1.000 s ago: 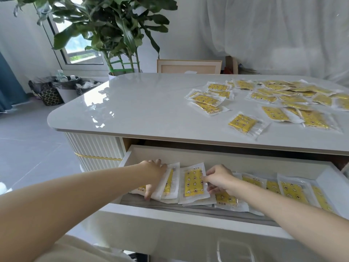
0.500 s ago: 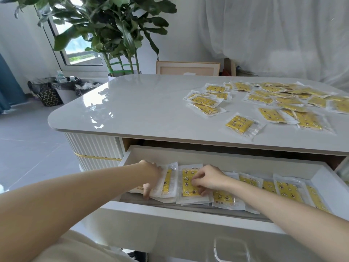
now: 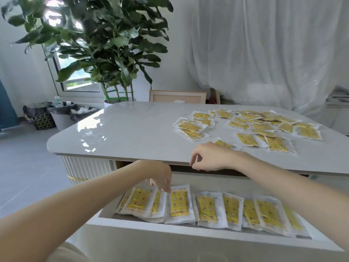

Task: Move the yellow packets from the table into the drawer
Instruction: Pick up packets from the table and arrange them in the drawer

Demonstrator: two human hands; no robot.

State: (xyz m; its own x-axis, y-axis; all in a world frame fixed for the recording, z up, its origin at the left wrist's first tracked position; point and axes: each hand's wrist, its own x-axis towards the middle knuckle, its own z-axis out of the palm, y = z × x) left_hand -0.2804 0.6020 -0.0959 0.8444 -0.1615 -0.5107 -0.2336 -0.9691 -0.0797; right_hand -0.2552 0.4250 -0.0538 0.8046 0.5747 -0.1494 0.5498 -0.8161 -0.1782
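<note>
Several yellow packets (image 3: 179,203) in clear wrappers lie in a row inside the open white drawer (image 3: 170,235) below the table top. Many more yellow packets (image 3: 264,127) are scattered over the right half of the grey table (image 3: 132,133). My left hand (image 3: 160,176) hangs just above the drawer's left packets, fingers loose and pointing down, holding nothing. My right hand (image 3: 209,157) hovers at the table's front edge, fingers loosely curled and empty, right beside the nearest table packet (image 3: 223,143).
A large potted plant (image 3: 98,44) stands behind the table's far left corner. Bins with black bags (image 3: 62,114) sit on the floor at left. A framed board (image 3: 177,96) leans behind the table. White curtains hang at the back.
Both hands have let go of the packets in the drawer and lifted. The right hand rose to the table's front edge; the left hand rose slightly. The view tilted up.
</note>
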